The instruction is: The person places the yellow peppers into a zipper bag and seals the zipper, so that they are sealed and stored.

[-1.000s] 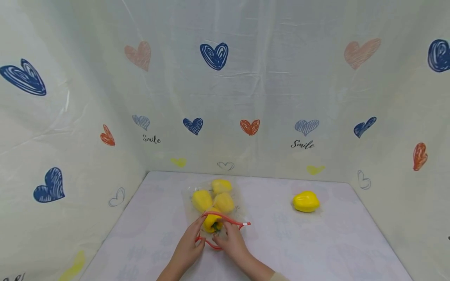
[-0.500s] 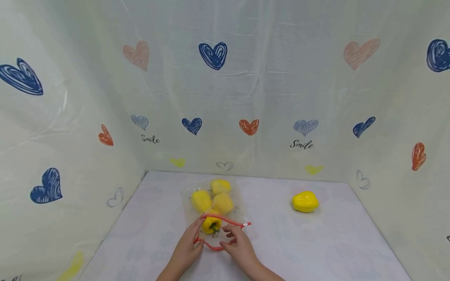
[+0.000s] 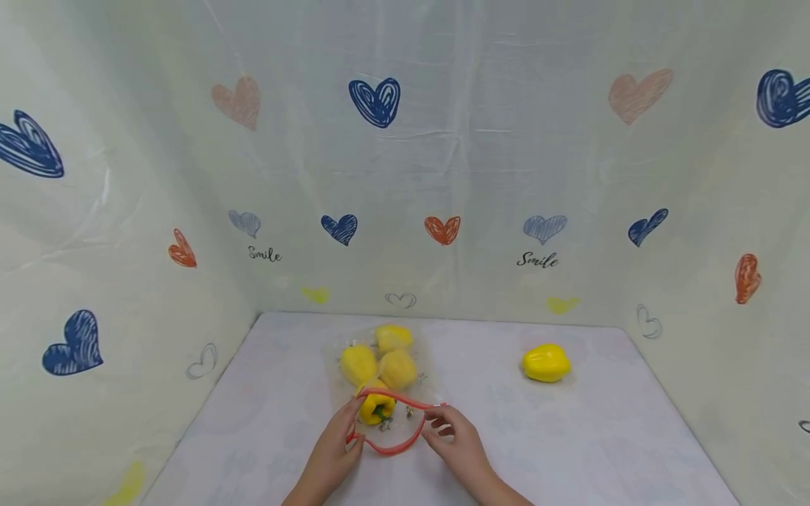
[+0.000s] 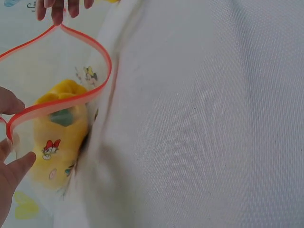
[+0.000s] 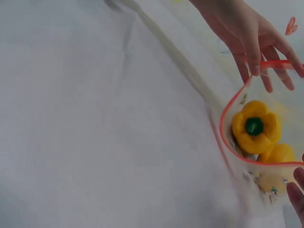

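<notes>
A clear zip bag (image 3: 418, 379) with a red rim lies on the table, its mouth spread toward me. Inside are several yellow bell peppers (image 3: 358, 364); the nearest bell pepper (image 5: 256, 127) turns its green stem to the mouth. My left hand (image 3: 332, 446) holds the left end of the red rim, thumb and fingers apart on it. At the right end, my right hand (image 3: 460, 450) has loosely bent fingers (image 4: 58, 14) at the rim's corner, with no bell pepper in them. Another yellow bell pepper (image 3: 546, 362) lies by itself on the right.
The table (image 3: 506, 436) has a pale cloth over it. White plastic sheeting (image 3: 411, 161) printed with hearts rises behind and along both sides.
My right hand has drawn back out of the bag's mouth and moved right to the end of the rim. The mouth is now rounder. My left hand stays at its end.
</notes>
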A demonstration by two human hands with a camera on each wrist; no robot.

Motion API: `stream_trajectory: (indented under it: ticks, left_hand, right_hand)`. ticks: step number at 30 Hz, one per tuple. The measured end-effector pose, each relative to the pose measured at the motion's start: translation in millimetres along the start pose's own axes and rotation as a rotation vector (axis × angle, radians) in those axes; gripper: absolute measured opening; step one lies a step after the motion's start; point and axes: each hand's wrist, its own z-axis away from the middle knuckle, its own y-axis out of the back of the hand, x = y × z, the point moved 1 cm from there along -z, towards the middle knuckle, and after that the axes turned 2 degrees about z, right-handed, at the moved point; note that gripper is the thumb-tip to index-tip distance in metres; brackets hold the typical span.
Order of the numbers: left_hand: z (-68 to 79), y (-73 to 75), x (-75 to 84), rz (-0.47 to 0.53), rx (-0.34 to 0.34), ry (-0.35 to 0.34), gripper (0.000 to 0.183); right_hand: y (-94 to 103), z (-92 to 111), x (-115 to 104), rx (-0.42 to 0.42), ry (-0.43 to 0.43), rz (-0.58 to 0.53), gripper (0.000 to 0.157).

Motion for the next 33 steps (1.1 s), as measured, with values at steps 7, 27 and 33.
stream_trajectory:
  ticks: [7,27,33]
  left_hand:
    - [-0.1,-2.1,-1.2,-0.004,0.008,-0.002,0.062]
    - [-3.6,-6.0,6.6,0.016,-0.058,0.082,0.063]
    - [-3.2,-6.5,5.9,0.007,-0.076,0.082,0.063]
  right_hand:
    - [26.6,-6,9,0.089,0.015,0.095,0.026]
    - [107.0,-28,53,0.270,-0.007,0.312,0.030]
    - [129.0,-31,63,0.316,0.016,0.396,0.031]
